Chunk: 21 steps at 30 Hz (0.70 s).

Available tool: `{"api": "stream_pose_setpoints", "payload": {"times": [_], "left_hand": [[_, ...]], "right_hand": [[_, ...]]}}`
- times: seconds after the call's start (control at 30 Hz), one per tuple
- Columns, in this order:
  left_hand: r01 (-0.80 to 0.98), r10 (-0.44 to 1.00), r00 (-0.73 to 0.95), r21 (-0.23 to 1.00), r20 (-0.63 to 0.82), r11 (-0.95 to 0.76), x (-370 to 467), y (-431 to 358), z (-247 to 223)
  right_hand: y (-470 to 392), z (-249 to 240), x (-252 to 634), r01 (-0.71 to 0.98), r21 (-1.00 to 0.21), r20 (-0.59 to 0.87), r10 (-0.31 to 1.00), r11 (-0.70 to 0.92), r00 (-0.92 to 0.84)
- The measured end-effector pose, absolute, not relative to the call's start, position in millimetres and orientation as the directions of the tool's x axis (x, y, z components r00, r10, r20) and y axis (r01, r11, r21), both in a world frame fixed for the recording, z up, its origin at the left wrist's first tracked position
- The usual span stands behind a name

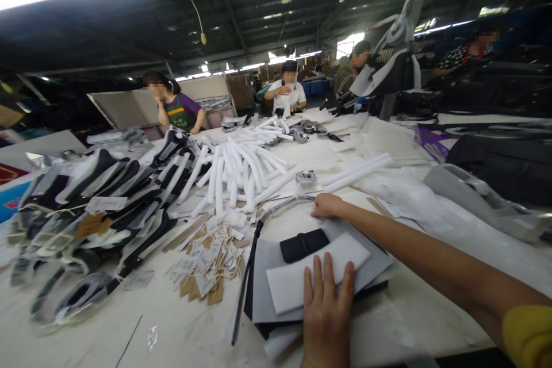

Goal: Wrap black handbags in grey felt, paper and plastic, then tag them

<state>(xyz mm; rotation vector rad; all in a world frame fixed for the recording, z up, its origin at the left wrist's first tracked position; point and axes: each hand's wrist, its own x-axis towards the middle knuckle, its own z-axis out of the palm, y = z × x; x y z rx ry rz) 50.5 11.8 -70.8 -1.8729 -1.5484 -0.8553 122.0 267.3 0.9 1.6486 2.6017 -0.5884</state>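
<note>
My left hand [328,310] lies flat with its fingers spread on a white foam sheet [288,287]. Beneath the foam is a pale grey sheet [264,276] over a black bag [250,306], whose dark edges stick out. A black flap or tab [304,245] shows just above the foam. Farther up, my right hand [328,206] is closed round the end of an arched, plastic-wrapped handle [287,202]. A thin black strap [245,282] runs down along the bag's left side.
Left of the bag lie paper tags with strings [211,259] and a pile of wrapped black bags [107,190]. White foam tubes [237,167] are heaped beyond, near a coiled grey strap [306,178]. Clear plastic [440,236] spreads at right. Several people sit farther back.
</note>
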Motion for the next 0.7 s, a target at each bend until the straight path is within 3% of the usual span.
{"api": "stream_pose_setpoints", "payload": {"times": [0.17, 0.37, 0.57, 0.7], "left_hand": [[0.983, 0.625, 0.114, 0.003, 0.773, -0.184, 52, 12, -71], [0.983, 0.629, 0.126, -0.012, 0.767, -0.182, 51, 13, -70], [0.976, 0.672, 0.207, -0.105, 0.711, -0.190, 44, 9, -61], [0.973, 0.676, 0.213, -0.094, 0.706, -0.209, 42, 9, -56]], "right_hand": [[265, 10, 137, 0.758, -0.597, -0.285, 0.814, 0.262, -0.506], [246, 37, 149, 0.440, -0.885, -0.156, 0.793, 0.152, -0.589], [213, 81, 169, 0.179, -0.969, 0.035, 0.814, 0.169, -0.580], [166, 103, 200, 0.259, -0.909, 0.096, 0.767, 0.328, -0.634]]}}
